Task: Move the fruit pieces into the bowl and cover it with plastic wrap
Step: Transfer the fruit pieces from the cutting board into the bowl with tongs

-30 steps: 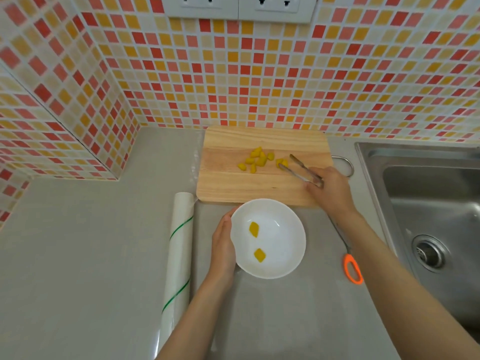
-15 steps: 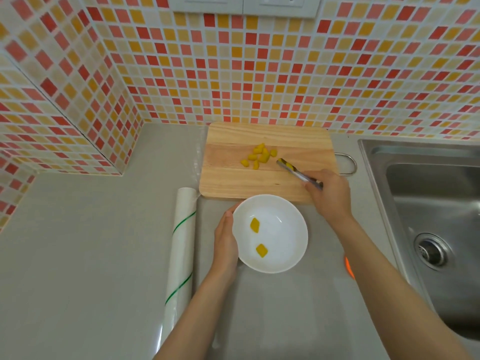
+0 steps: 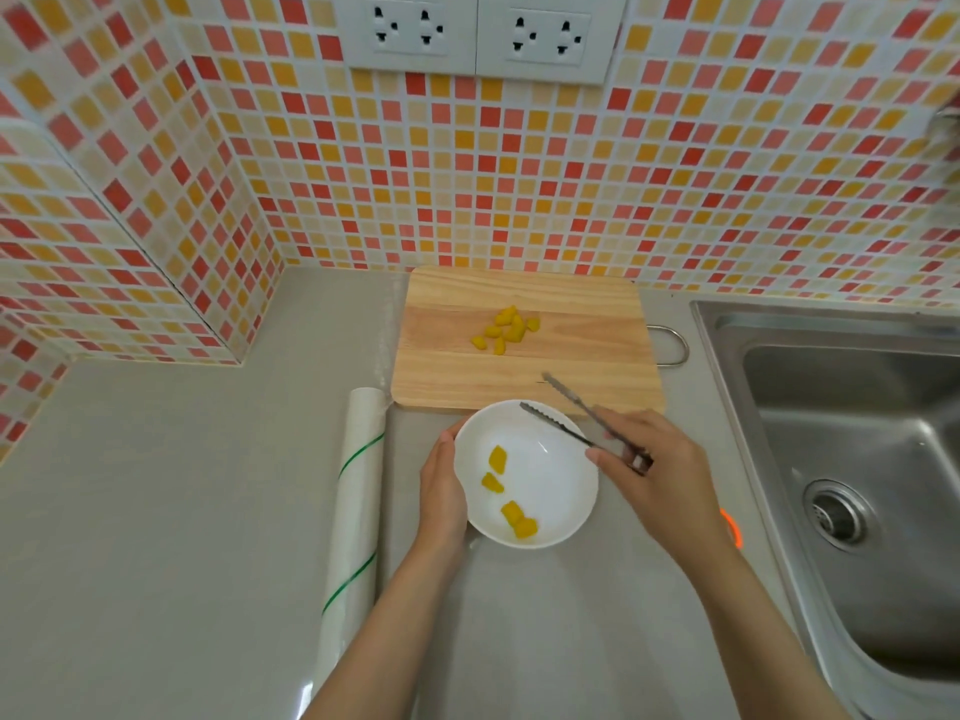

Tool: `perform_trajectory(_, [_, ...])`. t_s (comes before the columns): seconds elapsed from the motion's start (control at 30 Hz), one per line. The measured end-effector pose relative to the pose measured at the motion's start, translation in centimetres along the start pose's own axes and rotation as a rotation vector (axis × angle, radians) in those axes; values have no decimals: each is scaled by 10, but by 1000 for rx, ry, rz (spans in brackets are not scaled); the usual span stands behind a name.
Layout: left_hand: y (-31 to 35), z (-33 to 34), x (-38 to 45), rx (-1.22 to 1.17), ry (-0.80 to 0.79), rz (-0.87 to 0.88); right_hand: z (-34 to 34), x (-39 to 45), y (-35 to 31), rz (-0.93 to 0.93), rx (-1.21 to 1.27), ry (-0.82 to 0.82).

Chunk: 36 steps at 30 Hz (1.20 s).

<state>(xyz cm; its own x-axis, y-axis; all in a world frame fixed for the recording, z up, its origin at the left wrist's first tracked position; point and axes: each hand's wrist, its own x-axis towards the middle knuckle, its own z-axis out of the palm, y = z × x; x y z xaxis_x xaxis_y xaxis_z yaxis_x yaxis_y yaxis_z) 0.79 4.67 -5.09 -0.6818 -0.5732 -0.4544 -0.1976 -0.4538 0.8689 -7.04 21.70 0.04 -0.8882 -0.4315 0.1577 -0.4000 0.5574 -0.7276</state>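
Observation:
A white bowl [image 3: 561, 459] sits on the grey counter in front of a wooden cutting board [image 3: 519, 376]. Several yellow fruit pieces [image 3: 511, 498] lie inside the bowl. A small heap of yellow fruit pieces [image 3: 506, 327] lies on the board's middle. My left hand [image 3: 441, 491] cups the bowl's left rim. My right hand [image 3: 660, 472] holds metal tongs [image 3: 563, 415] over the bowl's upper right rim; their tips are apart and empty. A roll of plastic wrap [image 3: 356, 511] lies to the left of the bowl.
A steel sink [image 3: 852, 459] fills the right side. An orange scissor handle [image 3: 732, 527] peeks out behind my right wrist. A metal ring handle [image 3: 675, 345] sticks out at the board's right edge. Tiled walls with sockets [image 3: 478, 33] close off the back and left.
The tongs took fruit from the board, came back over the bowl and opened. More fruit pieces lie in the bowl than before. My left hand stayed on the bowl.

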Motion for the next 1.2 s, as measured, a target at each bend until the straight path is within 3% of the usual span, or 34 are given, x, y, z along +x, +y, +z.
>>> perform_trajectory(0.13, [0,0,1,1,-10,9,3,49,7,-36,-128,32])
perform_trajectory(0.23, [-2,-1,3,13,-10,-1,23,93,23,25,-234,-40])
perform_trajectory(0.47, [-7,-2,7,33,-12,-11,60,135,47,25,-272,-93])
perform_trajectory(0.6, [-8,-2,9,28,20,-16,59,128,46,-18,-271,-26])
perform_trajectory(0.73, [-9,-1,9,18,25,-15,41,98,35,-65,-73,1])
perform_trajectory(1.03, [-10,1,7,-34,7,-6,-5,18,26,-114,54,-244])
perform_trajectory(1.2, [-9,0,7,-46,-9,1,-7,35,30,-120,63,-135])
